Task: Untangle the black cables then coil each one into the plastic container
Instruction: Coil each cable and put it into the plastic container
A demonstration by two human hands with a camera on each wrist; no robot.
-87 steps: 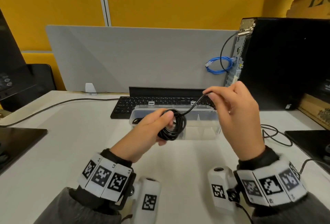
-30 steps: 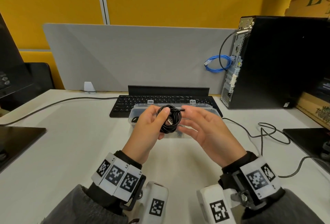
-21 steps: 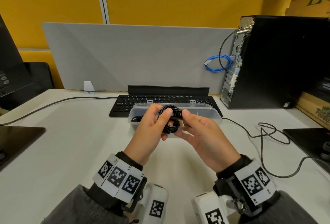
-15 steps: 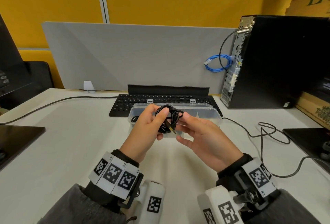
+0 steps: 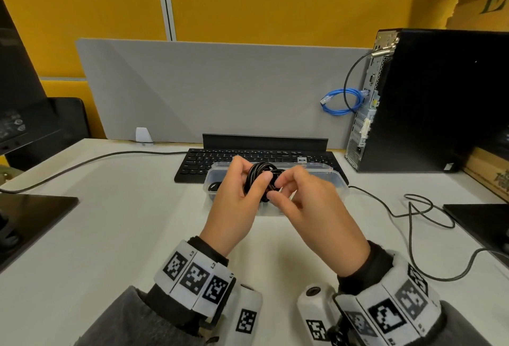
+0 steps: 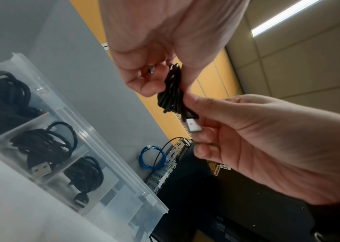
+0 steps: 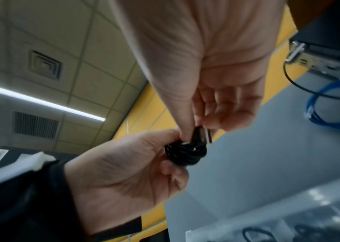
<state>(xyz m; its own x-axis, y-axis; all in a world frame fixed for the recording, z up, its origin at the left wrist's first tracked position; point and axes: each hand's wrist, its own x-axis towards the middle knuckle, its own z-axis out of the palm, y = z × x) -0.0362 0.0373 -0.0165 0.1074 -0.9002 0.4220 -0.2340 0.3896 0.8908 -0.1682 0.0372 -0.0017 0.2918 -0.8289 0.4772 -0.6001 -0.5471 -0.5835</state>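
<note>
A black cable wound into a small coil (image 5: 259, 179) hangs above the clear plastic container (image 5: 337, 184). My left hand (image 5: 245, 183) grips the coil between thumb and fingers. My right hand (image 5: 276, 188) pinches the cable's end beside the coil. In the left wrist view the silver USB plug (image 6: 194, 126) sticks out below the coil (image 6: 170, 99), between my right fingers. The right wrist view shows the plug (image 7: 203, 134) pressed against the coil (image 7: 185, 153). Three coiled black cables (image 6: 42, 144) lie in separate compartments of the container (image 6: 121, 176).
A black keyboard (image 5: 198, 161) lies just behind the container. A black PC tower (image 5: 440, 97) with a blue cable loop (image 5: 341, 100) stands at the back right. A loose black cable (image 5: 413, 216) trails over the desk on the right. A dark monitor base (image 5: 33, 207) sits at left.
My right hand was holding the cable's tail out to the upper right. The tail is now wound in, and that hand has closed in to pinch the plug at the coil.
</note>
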